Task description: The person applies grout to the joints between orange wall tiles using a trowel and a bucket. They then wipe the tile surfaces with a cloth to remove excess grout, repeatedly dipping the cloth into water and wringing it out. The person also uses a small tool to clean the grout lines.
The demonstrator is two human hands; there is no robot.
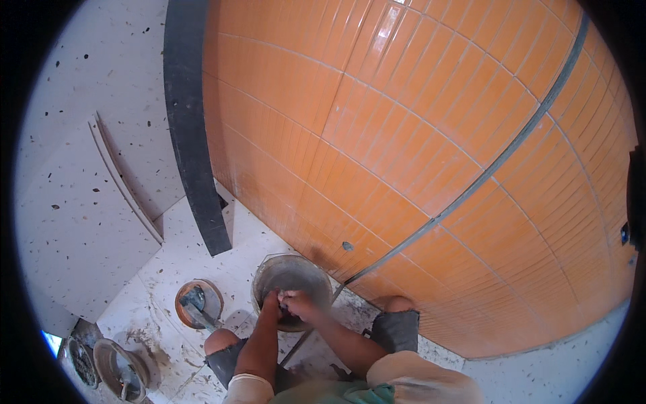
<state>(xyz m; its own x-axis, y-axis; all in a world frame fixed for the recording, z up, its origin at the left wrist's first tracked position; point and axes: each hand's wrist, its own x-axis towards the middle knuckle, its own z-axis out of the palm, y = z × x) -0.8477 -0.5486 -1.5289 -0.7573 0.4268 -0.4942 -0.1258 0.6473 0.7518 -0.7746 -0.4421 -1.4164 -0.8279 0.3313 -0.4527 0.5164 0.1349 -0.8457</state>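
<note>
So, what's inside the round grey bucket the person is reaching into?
The left hand and right hand, close together. The bucket looks grey and dim inside; anything the hands hold or cover can't be made out.

Pale cream short sleeves show at five o'clock [424,378] and seven o'clock [249,388], with a green garment front [326,392] at six. Dark grey legwear [396,332] ends around bare knees [219,341]. The left hand [271,299] and right hand [299,306] are bare.
</note>
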